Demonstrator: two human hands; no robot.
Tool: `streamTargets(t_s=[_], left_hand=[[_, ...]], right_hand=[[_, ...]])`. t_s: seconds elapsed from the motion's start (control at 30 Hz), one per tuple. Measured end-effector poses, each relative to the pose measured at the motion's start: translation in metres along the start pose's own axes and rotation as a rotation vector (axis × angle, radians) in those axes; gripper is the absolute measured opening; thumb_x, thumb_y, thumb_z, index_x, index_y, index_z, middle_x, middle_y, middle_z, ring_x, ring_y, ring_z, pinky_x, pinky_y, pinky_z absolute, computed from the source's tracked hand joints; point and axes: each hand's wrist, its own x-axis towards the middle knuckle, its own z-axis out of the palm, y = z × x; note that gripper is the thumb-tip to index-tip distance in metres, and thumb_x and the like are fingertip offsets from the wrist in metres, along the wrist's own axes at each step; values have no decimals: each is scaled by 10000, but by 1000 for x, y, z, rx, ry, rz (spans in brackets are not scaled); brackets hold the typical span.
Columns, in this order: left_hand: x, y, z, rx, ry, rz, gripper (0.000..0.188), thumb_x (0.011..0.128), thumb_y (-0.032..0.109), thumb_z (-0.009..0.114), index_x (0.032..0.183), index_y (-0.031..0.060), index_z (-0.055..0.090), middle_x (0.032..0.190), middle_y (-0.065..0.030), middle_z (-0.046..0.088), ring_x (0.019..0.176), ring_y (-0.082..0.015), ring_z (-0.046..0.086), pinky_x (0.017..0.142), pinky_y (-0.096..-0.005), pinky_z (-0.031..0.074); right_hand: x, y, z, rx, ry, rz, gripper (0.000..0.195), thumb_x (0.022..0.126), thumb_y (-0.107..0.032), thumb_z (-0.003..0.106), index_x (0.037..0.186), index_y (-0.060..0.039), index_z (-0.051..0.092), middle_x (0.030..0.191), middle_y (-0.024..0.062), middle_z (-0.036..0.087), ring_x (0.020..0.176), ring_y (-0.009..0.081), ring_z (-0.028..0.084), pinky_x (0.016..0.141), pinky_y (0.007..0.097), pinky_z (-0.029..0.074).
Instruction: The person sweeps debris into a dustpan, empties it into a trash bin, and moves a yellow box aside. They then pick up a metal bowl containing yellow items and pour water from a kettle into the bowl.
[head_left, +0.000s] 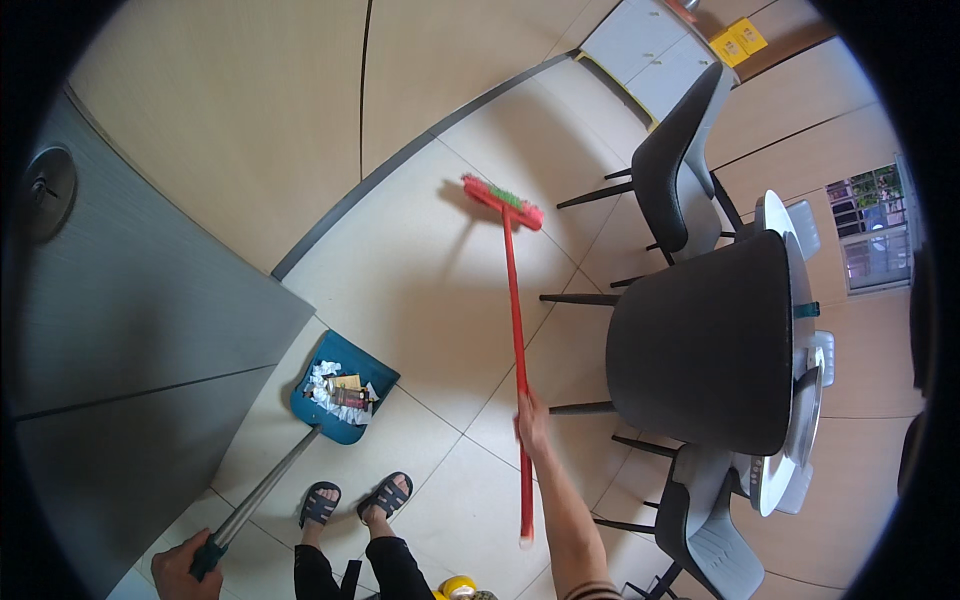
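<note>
My left hand (186, 566) grips the dark green end of a metal handle at the lower left. That handle leads up to a teal dustpan (345, 433), which holds crumpled white paper (327, 370) and small packaging pieces (349, 397) and stands on the tiled floor near the grey door's corner. My right hand (532, 424) is closed around the red stick of a broom (514, 292), right of the middle. The broom's red and green bristle head (502, 201) is farther up, above or at the floor; whether it touches is unclear.
Grey chairs (697, 352) with thin black legs surround a white table (780, 214) on the right. A grey door (135, 322) is at the left, beside wooden panels (247, 112). A white cabinet (652, 45) stands at the top. Yellow objects (457, 586) lie behind my sandalled feet (385, 495).
</note>
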Motion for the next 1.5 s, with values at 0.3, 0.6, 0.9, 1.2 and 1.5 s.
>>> streamTargets(t_s=[0.3,0.6,0.9,1.2,1.5], left_hand=[[18,4,18,-121,29,18,345,644,66,613,976,-6,672,742,-199,645,679,-341,639,645,-372,490],[9,19,24,10,24,20,313,661,111,653,956,11,677,760,-191,652,702,-334,638,663,-391,490],[51,56,25,48,-177,-139,297,786,210,617,1070,125,643,784,-168,658,690,-336,638,595,-424,499],[95,147,0,202,-550,-400,304,899,319,490,1132,174,622,886,-181,669,825,-386,638,746,-475,508],[341,267,74,54,-383,-234,318,897,314,497,1136,142,618,902,-180,670,825,-372,640,745,-468,509]], right_hand=[[-74,168,-21,-51,33,121,313,978,-357,407,1026,-70,524,487,-26,378,349,110,395,313,293,321],[-225,-5,-91,108,-31,579,441,932,-293,538,1329,-113,477,521,-23,413,395,85,379,350,253,333],[-44,-140,-93,211,-16,455,503,917,-276,567,1374,-129,416,589,-14,462,449,78,420,389,236,355],[153,-273,-125,346,108,333,374,894,-167,593,1241,-56,506,606,20,489,443,103,444,379,259,362],[394,-348,-159,208,190,251,297,905,-255,551,956,37,558,599,49,526,434,121,482,370,298,390]])
